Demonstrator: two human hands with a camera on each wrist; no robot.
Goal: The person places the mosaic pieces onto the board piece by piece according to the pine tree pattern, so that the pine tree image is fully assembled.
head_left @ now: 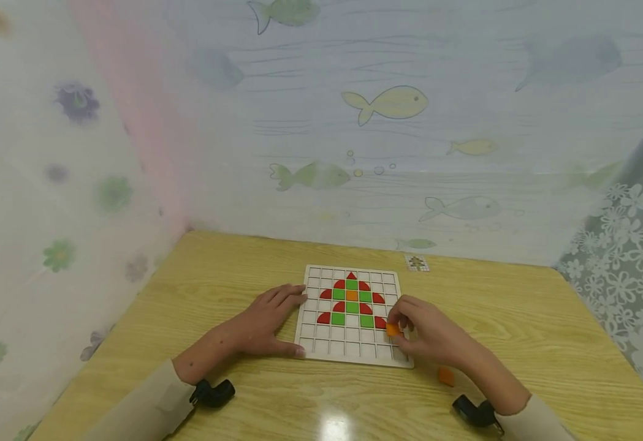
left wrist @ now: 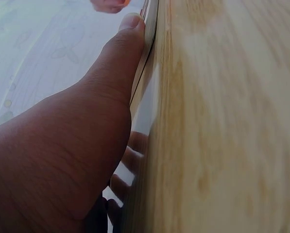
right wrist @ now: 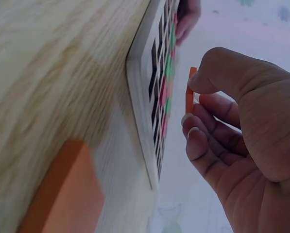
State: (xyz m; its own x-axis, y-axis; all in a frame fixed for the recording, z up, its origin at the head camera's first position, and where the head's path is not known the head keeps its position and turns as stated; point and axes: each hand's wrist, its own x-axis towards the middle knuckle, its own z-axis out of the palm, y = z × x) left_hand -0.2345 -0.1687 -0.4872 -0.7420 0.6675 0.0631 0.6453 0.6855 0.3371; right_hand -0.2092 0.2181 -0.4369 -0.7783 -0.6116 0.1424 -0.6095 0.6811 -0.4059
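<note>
A white grid board (head_left: 321, 343) lies on the table, with red quarter-round pieces, green squares, an orange square (head_left: 352, 295) and a red triangle (head_left: 351, 275) set in a tree shape. My left hand (head_left: 263, 321) rests at the board's left side, fingers at the upper edge and thumb at the lower corner. Between thumb and fingers, my right hand (head_left: 428, 331) pinches an orange square tile (right wrist: 190, 90) above the board's right part. In the right wrist view the tile is held apart from the board. A second orange tile (head_left: 445, 376) lies on the table below the right hand.
A small picture card (head_left: 417, 263) with a tree on a grid lies behind the board. The wooden table (head_left: 233, 263) meets a fish-patterned curtain (head_left: 299, 214) at the back. Flowered sheets hang at left and right.
</note>
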